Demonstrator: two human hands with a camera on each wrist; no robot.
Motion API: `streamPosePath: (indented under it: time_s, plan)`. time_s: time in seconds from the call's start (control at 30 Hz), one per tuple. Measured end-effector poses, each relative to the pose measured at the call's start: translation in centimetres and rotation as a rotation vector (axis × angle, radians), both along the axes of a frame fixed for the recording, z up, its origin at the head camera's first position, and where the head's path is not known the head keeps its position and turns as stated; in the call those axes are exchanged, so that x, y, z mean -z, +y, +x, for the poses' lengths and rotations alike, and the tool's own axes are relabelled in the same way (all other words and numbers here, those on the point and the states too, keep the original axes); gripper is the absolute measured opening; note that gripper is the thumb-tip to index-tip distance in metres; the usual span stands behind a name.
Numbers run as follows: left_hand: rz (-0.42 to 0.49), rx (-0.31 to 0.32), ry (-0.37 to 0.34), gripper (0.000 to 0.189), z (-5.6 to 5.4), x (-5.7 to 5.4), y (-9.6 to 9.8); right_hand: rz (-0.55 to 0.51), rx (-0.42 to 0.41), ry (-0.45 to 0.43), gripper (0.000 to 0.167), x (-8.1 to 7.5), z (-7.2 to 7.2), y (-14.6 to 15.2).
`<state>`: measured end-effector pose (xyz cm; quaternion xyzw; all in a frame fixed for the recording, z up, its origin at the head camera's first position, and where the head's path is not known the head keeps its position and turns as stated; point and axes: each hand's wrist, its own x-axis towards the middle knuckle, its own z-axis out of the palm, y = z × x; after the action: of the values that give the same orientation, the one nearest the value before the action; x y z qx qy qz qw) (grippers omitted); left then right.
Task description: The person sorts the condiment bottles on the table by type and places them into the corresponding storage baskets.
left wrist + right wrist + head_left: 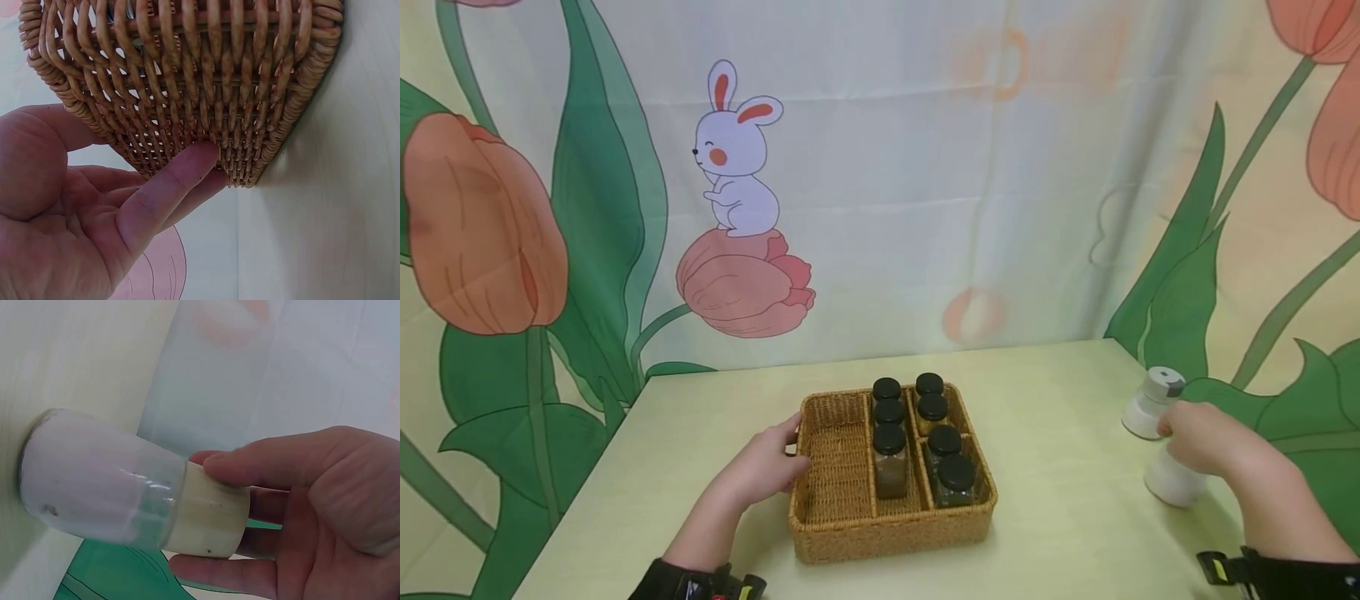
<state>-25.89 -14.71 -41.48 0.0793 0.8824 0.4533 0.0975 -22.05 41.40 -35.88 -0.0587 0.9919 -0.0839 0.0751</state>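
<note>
A wicker basket (891, 532) with dividers stands on the table, several black-lidded spice jars (891, 467) upright in its middle and right compartments. Its left compartment holds nothing. My left hand (765, 467) grips the basket's left side; in the left wrist view the fingers (169, 187) lie against the woven wall (206, 81). Over at the right, my right hand (1213, 437) holds a clear jar of white contents (1174, 479) by its cream lid (209, 512), thumb and fingers around the lid. The jar's base appears to rest on the tabletop.
A second white-filled shaker (1144, 412) with a white and grey cap stands just behind the right hand. A pale yellow cloth covers the table (1052, 500). A curtain printed with tulips and a rabbit (737, 175) hangs along the back and sides.
</note>
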Motion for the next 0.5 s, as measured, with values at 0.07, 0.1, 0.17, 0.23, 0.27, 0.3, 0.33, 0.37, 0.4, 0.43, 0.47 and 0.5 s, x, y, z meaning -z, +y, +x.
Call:
streamPosePath:
  time_s: [0.07, 0.1, 0.17, 0.23, 0.27, 0.3, 0.33, 0.37, 0.4, 0.43, 0.47, 0.5]
  plan:
    - [0.0, -0.001, 0.0, 0.08, 0.0, 0.01, 0.0, -0.001, 0.0, -0.001, 0.027, -0.03, -0.09, -0.02]
    - [0.0, -0.001, 0.001, 0.08, 0.0, 0.01, -0.01, 0.0, 0.001, -0.001, 0.027, -0.03, -0.13, -0.03]
    - [0.004, 0.001, 0.001, 0.08, 0.03, 0.0, -0.03, -0.002, -0.001, 0.001, 0.026, -0.01, -0.16, -0.07]
    - [0.008, 0.003, 0.002, 0.08, 0.05, -0.01, -0.06, -0.004, -0.004, 0.004, 0.026, 0.03, -0.21, -0.11]
    - [0.01, 0.004, 0.003, 0.08, 0.05, -0.02, -0.07, -0.004, -0.006, 0.005, 0.026, 0.04, -0.24, -0.13]
    - [0.012, 0.004, 0.003, 0.08, 0.06, -0.03, -0.08, -0.006, -0.006, 0.008, 0.026, 0.03, -0.28, -0.17]
    - [0.012, 0.007, 0.005, 0.08, 0.06, -0.03, -0.1, -0.007, -0.011, 0.011, 0.026, 0.04, -0.32, -0.2]
    - [0.014, 0.007, 0.005, 0.08, 0.04, -0.02, -0.1, -0.008, -0.014, 0.013, 0.025, 0.05, -0.36, -0.25]
    - [0.016, 0.005, 0.005, 0.08, 0.01, -0.01, -0.1, -0.009, -0.016, 0.014, 0.025, 0.08, -0.42, -0.29]
    - [0.017, 0.004, 0.005, 0.08, 0.0, 0.0, -0.1, -0.009, -0.018, 0.018, 0.024, 0.07, -0.48, -0.36]
    - [0.017, 0.003, 0.005, 0.08, -0.02, 0.02, -0.09, -0.01, -0.021, 0.02, 0.024, 0.1, -0.54, -0.41]
    - [0.017, 0.003, 0.005, 0.08, -0.04, 0.04, -0.08, -0.012, -0.022, 0.023, 0.024, 0.13, -0.6, -0.47]
